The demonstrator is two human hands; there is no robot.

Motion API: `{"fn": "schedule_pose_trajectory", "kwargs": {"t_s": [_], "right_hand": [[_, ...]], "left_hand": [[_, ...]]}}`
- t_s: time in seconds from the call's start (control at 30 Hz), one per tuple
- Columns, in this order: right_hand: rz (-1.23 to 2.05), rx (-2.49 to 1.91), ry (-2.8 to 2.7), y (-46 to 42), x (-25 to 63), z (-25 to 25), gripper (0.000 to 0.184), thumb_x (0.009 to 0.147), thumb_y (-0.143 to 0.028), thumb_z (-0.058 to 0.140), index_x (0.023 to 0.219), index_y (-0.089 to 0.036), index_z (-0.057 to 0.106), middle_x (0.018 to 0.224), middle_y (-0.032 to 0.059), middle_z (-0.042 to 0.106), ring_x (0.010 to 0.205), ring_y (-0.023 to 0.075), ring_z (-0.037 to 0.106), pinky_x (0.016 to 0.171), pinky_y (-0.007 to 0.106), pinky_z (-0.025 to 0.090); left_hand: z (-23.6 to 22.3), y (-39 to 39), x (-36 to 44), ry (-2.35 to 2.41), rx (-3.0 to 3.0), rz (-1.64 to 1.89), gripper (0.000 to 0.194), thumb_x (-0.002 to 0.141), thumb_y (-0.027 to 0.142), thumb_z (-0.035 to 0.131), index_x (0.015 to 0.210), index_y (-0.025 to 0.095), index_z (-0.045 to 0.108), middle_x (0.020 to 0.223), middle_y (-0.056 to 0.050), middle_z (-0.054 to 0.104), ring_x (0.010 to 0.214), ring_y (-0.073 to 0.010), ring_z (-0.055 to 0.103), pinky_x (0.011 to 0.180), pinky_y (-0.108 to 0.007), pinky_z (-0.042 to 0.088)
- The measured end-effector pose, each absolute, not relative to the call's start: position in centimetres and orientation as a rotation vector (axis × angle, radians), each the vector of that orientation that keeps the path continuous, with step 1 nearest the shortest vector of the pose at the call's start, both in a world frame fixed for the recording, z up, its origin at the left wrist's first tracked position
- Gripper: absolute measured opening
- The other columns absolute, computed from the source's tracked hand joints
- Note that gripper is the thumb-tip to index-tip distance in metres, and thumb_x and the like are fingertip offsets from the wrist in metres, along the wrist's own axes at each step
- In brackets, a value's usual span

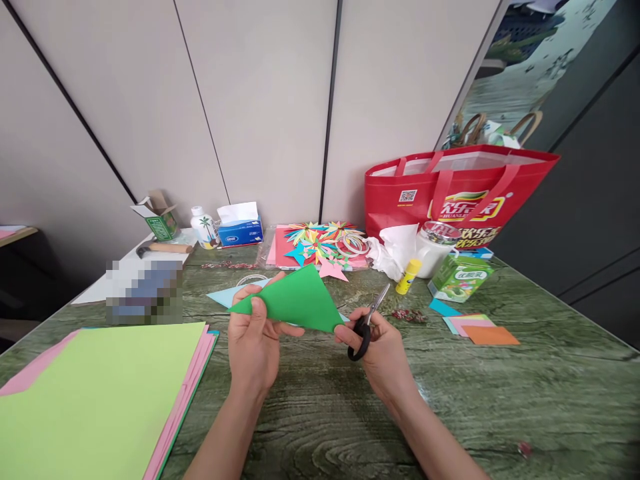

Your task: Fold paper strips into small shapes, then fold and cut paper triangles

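A green paper triangle is held up above the table between both hands. My left hand grips its left part, thumb on the front face and fingers behind. My right hand pinches the lower right corner between thumb and finger. Black-handled scissors also hang in my right hand, blades pointing up and away from the paper. Behind the green triangle lies a light blue paper piece, partly hidden by it and by my left hand.
Coloured sheets are stacked at left. At the back stand a tissue box, paper stars, a glue stick, a white mug, a green carton and a red bag. Small paper pieces lie at right; a hammer lies back left.
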State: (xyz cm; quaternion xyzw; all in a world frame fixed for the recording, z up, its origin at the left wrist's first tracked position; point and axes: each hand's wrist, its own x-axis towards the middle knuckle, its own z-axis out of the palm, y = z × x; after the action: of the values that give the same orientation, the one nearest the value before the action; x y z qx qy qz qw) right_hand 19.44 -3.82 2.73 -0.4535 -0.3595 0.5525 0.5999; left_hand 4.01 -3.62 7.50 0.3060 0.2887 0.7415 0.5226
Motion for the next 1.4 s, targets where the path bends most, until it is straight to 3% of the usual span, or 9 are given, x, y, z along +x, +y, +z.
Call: {"fn": "schedule_pose_trajectory", "kwargs": {"t_s": [0.33, 0.57, 0.73, 0.83, 0.97, 1.07, 1.2, 1.3, 1.4], "right_hand": [[1.217, -1.005, -0.963, -3.6, 20.2, 4.0, 0.037, 0.051, -0.029, 0.081, 0.077, -0.021, 0.056, 0.073, 0.0014, 0.068, 0.068, 0.0174, 0.062, 0.06, 0.028, 0.048], [1.061, -1.034, -0.925, -3.6, 20.1, 4.3, 0.03, 0.054, -0.025, 0.078, 0.072, -0.02, 0.055, 0.063, -0.0026, 0.064, 0.058, 0.0122, 0.058, 0.052, 0.022, 0.043], [1.067, -1.043, -0.889, -3.7, 20.2, 4.2, 0.03, 0.055, -0.025, 0.078, 0.072, -0.02, 0.055, 0.063, -0.002, 0.063, 0.058, 0.0121, 0.057, 0.052, 0.023, 0.043], [1.072, -1.04, -0.877, -3.7, 20.2, 4.1, 0.03, 0.054, -0.024, 0.079, 0.073, -0.02, 0.055, 0.062, -0.0024, 0.062, 0.057, 0.0118, 0.056, 0.052, 0.023, 0.042], [1.089, -1.026, -0.839, -3.6, 20.2, 4.1, 0.031, 0.053, -0.025, 0.079, 0.071, -0.019, 0.055, 0.06, -0.0029, 0.06, 0.055, 0.0102, 0.053, 0.051, 0.022, 0.04], [1.146, -0.989, -0.775, -3.5, 20.5, 4.0, 0.034, 0.051, -0.024, 0.08, 0.072, -0.019, 0.054, 0.06, -0.003, 0.059, 0.056, 0.0104, 0.052, 0.051, 0.021, 0.039], [1.269, -0.967, -0.676, -3.3, 20.9, 4.1, 0.037, 0.046, -0.021, 0.083, 0.07, -0.018, 0.055, 0.057, -0.0054, 0.057, 0.052, 0.007, 0.048, 0.048, 0.018, 0.034], [1.35, -0.96, -0.611, -3.1, 21.1, 4.2, 0.037, 0.044, -0.02, 0.083, 0.069, -0.018, 0.056, 0.054, -0.007, 0.055, 0.049, 0.0054, 0.046, 0.046, 0.016, 0.031], [1.391, -0.97, -0.581, -3.1, 21.2, 4.2, 0.038, 0.043, -0.02, 0.084, 0.069, -0.018, 0.056, 0.051, -0.0075, 0.055, 0.047, 0.0058, 0.046, 0.044, 0.016, 0.031]], "left_hand": [[7.2, -3.7, 4.2, 0.722, 0.781, 1.655, 0.023, 0.068, 0.027, 0.069, 0.084, 0.021, 0.053, 0.102, -0.008, 0.066, 0.058, -0.0177, 0.066, 0.039, -0.029, 0.055], [7.1, -4.0, 4.8, 0.751, 0.836, 1.537, 0.029, 0.069, 0.029, 0.069, 0.092, 0.019, 0.056, 0.097, -0.009, 0.067, 0.049, -0.0148, 0.063, 0.036, -0.028, 0.054], [7.0, -4.0, 4.8, 0.742, 0.85, 1.545, 0.023, 0.069, 0.026, 0.069, 0.087, 0.019, 0.058, 0.066, 0.001, 0.061, 0.039, -0.0099, 0.055, 0.031, -0.021, 0.05], [6.9, -4.0, 4.7, 0.757, 0.904, 1.537, 0.021, 0.071, 0.028, 0.066, 0.089, 0.02, 0.057, 0.058, 0.004, 0.056, 0.035, -0.0109, 0.053, 0.027, -0.022, 0.048], [6.8, -4.2, 4.4, 0.718, 0.973, 1.488, 0.024, 0.076, 0.03, 0.061, 0.097, 0.023, 0.051, 0.082, -0.002, 0.067, 0.041, -0.0139, 0.061, 0.037, -0.028, 0.054], [6.9, -4.2, 3.9, 0.666, 1.039, 1.444, 0.026, 0.08, 0.029, 0.058, 0.103, 0.025, 0.046, 0.106, -0.008, 0.066, 0.05, -0.0152, 0.065, 0.045, -0.03, 0.057], [7.1, -4.2, 3.1, 0.627, 1.129, 1.41, 0.023, 0.083, 0.027, 0.054, 0.106, 0.024, 0.05, 0.114, -0.008, 0.063, 0.056, -0.0157, 0.067, 0.046, -0.029, 0.056], [7.1, -4.2, 2.7, 0.623, 1.126, 1.431, 0.021, 0.082, 0.027, 0.056, 0.102, 0.024, 0.056, 0.106, -0.006, 0.067, 0.056, -0.0141, 0.066, 0.046, -0.028, 0.057], [6.9, -4.2, 2.6, 0.635, 1.093, 1.474, 0.021, 0.078, 0.027, 0.06, 0.099, 0.024, 0.062, 0.076, 0.0, 0.07, 0.054, -0.0129, 0.063, 0.048, -0.029, 0.058]]}}
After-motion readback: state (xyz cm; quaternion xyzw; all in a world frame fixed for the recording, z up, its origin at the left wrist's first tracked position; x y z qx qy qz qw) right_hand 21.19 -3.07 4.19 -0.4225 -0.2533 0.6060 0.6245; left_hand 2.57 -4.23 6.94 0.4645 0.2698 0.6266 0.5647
